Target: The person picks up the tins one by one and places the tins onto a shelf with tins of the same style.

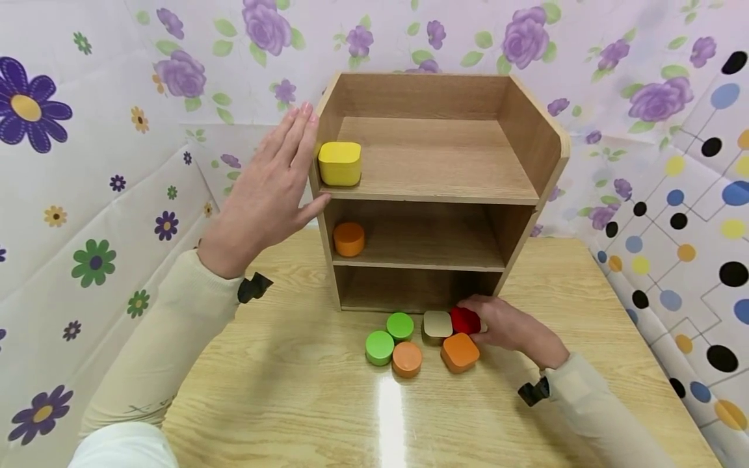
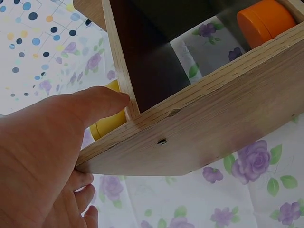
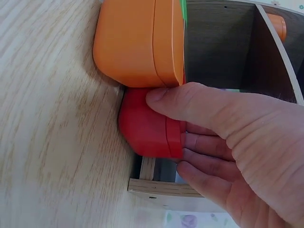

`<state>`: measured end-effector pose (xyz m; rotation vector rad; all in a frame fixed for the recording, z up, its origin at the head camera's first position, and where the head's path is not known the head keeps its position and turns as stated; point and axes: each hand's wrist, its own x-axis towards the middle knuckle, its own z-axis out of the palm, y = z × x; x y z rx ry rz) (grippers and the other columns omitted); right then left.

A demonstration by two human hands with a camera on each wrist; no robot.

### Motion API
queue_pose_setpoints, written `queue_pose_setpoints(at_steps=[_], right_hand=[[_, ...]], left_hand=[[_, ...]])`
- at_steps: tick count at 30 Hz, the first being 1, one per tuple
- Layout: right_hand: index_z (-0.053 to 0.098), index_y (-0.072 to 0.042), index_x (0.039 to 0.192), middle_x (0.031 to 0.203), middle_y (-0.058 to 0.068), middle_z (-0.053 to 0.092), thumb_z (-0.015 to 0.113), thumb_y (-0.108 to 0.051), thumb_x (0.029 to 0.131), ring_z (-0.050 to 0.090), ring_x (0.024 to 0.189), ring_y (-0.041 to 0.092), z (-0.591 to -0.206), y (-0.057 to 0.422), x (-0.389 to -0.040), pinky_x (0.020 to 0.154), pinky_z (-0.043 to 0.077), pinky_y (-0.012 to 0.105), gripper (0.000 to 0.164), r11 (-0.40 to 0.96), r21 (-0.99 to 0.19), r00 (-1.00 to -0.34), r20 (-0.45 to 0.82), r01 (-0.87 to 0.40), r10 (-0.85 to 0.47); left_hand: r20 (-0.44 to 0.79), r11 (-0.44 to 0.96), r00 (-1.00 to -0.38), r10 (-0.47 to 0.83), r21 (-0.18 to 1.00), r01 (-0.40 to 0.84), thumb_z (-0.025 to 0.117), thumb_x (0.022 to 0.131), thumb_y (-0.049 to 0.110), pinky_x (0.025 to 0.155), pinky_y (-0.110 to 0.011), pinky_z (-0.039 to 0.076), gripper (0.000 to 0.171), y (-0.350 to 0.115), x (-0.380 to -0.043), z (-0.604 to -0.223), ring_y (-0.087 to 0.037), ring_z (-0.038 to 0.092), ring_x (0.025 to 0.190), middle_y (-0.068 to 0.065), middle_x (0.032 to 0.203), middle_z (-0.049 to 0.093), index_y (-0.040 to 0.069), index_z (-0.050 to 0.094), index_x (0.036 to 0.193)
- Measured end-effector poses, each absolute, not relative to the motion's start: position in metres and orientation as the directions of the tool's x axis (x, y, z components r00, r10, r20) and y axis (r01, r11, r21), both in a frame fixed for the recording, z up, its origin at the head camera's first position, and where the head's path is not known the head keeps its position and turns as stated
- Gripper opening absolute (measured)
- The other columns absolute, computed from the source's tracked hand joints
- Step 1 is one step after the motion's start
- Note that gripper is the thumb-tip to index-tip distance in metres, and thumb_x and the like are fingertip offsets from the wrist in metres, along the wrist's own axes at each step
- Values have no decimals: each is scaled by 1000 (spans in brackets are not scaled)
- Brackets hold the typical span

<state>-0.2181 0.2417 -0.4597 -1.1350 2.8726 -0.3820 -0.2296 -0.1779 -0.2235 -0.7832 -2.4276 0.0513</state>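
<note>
My left hand rests against the left side of a wooden shelf unit, fingers straight. Its thumb touches the front edge. Close to those fingers, a yellow lidded box stands on the top level. At the foot of the unit, my right hand holds a small red lidded box, thumb on one side and fingers behind it. Beside the red box sit an orange square box and a beige square box. The right fingertips are partly hidden in the head view.
An orange round box stands at the left of the middle level. On the table, two green round boxes and a light orange round box are grouped in front of the unit. Patterned cloth walls surround the table.
</note>
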Motion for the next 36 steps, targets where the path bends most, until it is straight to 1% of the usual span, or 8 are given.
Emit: queue_pose_setpoints(at_steps=[5, 10, 16, 21, 25, 30, 36], right_hand=[[68, 7, 126, 116, 17, 72, 90, -9, 81, 68, 98, 25, -461, 243, -217, 84, 65, 37, 52, 697, -237, -728, 78, -677, -681], [69, 3, 123, 112, 12, 72, 90, -12, 81, 67, 93, 20, -457, 243, -216, 79, 65, 32, 50, 695, -239, -728, 88, -678, -680], [69, 2, 122, 110, 10, 71, 92, -13, 78, 67, 91, 17, -449, 247, -211, 76, 63, 28, 52, 703, -236, -735, 94, -671, -671], [69, 2, 120, 107, 9, 71, 93, -13, 77, 67, 88, 15, -440, 251, -206, 73, 62, 25, 52, 695, -227, -726, 106, -683, -679], [69, 2, 121, 108, 9, 71, 93, -15, 77, 67, 90, 16, -428, 254, -200, 74, 62, 25, 53, 697, -213, -725, 99, -685, -682], [68, 3, 125, 114, 11, 72, 92, -19, 80, 68, 95, 18, -408, 258, -192, 77, 63, 27, 56, 703, -221, -727, 47, -676, -685], [68, 1, 125, 115, 7, 73, 90, -20, 82, 67, 95, 14, -384, 260, -189, 79, 64, 28, 53, 669, -239, -694, 32, -704, -719]], left_hand=[[530, 823, -647, 549, -207, 529, 73, 99, 35, 138, -44, 10, 101, -178, -230, -225, -40, 14, 165, -26, 176, 10, -8, 10, 166], [540, 822, -641, 545, -196, 535, 74, 98, 33, 138, -45, 11, 101, -179, -230, -225, -40, 14, 165, -26, 176, 11, -8, 12, 166], [542, 818, -636, 550, -197, 540, 76, 97, 31, 138, -44, 11, 102, -178, -231, -225, -40, 15, 165, -26, 176, 13, -8, 12, 166], [543, 819, -635, 549, -196, 540, 78, 95, 29, 138, -44, 12, 104, -178, -231, -226, -40, 16, 165, -26, 176, 13, -8, 12, 166], [546, 816, -631, 551, -196, 543, 79, 95, 29, 138, -44, 12, 104, -178, -232, -227, -40, 16, 165, -26, 176, 13, -8, 12, 166], [545, 814, -631, 553, -192, 548, 79, 95, 28, 138, -43, 11, 104, -177, -232, -227, -40, 15, 165, -26, 176, 13, -8, 11, 166], [543, 820, -641, 543, -177, 544, 79, 95, 28, 138, -43, 11, 104, -177, -231, -227, -40, 15, 165, -26, 176, 13, -8, 12, 166]])
